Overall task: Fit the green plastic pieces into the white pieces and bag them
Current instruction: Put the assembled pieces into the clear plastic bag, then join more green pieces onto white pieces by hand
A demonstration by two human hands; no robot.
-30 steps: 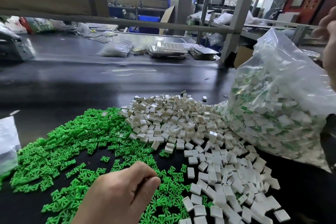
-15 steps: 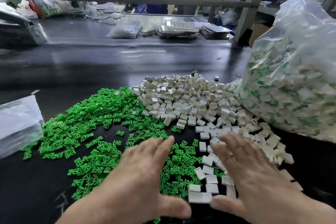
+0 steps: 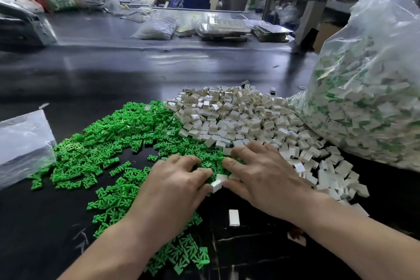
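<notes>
Head view: left hand (image 3: 172, 188) and right hand (image 3: 266, 179) at seam of green pieces (image 3: 109, 143) and white pieces (image 3: 238, 118) on the surface (image 3: 113, 75); fingers (image 3: 181, 161) curled — grip hidden, cannot tell; one white piece (image 3: 217, 183) between thumbs; likely light, stiff, slick — pinch flat sides.

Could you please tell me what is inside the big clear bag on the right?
The bag is packed with white pieces, many showing green inside them. Crinkled plastic blurs them, and the outer layer hides whatever lies deeper.
</notes>
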